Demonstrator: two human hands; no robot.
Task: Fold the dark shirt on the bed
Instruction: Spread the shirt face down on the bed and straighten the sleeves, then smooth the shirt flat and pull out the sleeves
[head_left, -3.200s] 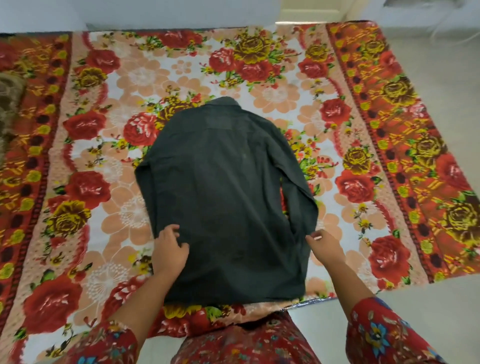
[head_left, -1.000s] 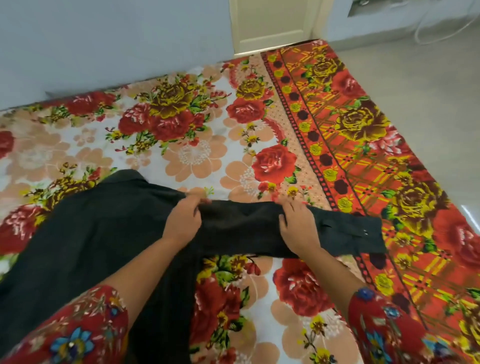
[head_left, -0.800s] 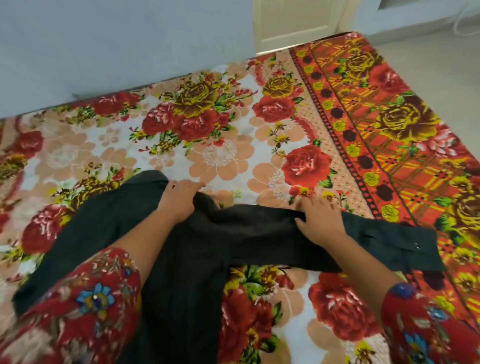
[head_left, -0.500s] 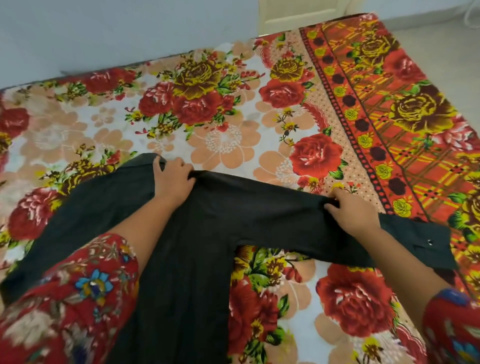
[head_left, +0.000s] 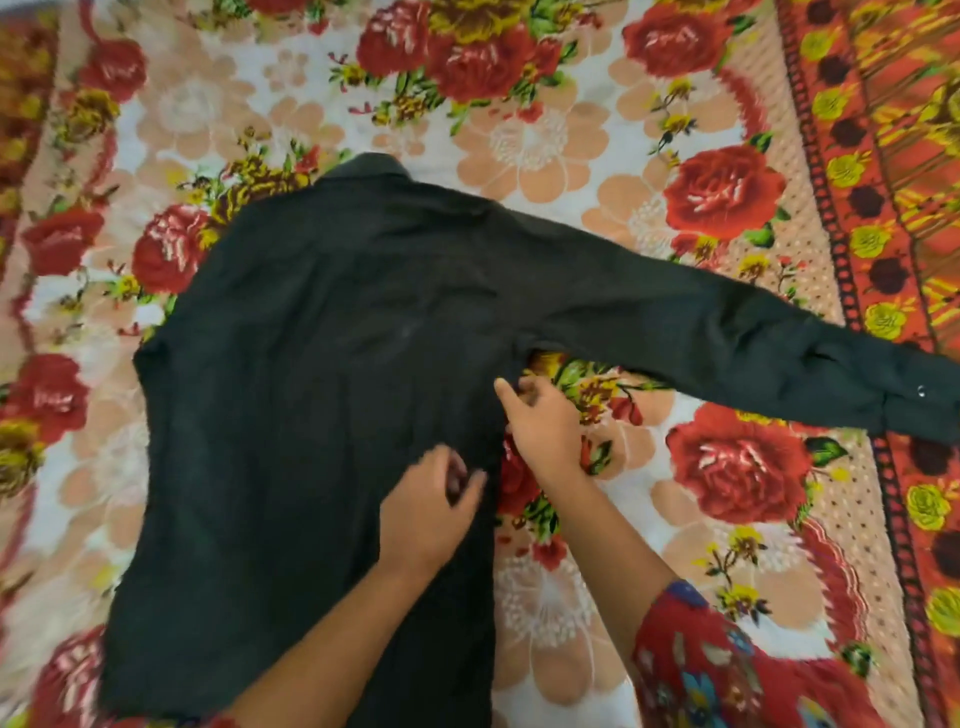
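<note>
Where spread flat on the red flowered bed sheet (head_left: 571, 145), touches the side edge of the dark cloth shirt (head_left: 322, 364) with the right hand (head_left: 545, 431), fingers loose. Cannot tell the grip of the blurry, half-curled left hand (head_left: 426, 514).

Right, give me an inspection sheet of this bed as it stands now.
Surface: bedsheet with a red and yellow flower print, filling the view.
Job's things: dark shirt lying flat, collar at the far end; one shirt sleeve stretched out to the right, the other not seen.
Clutter: nothing seen.
Hands: left hand over the shirt near its right edge, blurred; right hand at that edge below the armpit, fingers touching the cloth; grip unclear for both.
Cables: nothing seen.
Surroundings: nothing seen beyond the bed; the person's red patterned cuff at the bottom right.
</note>
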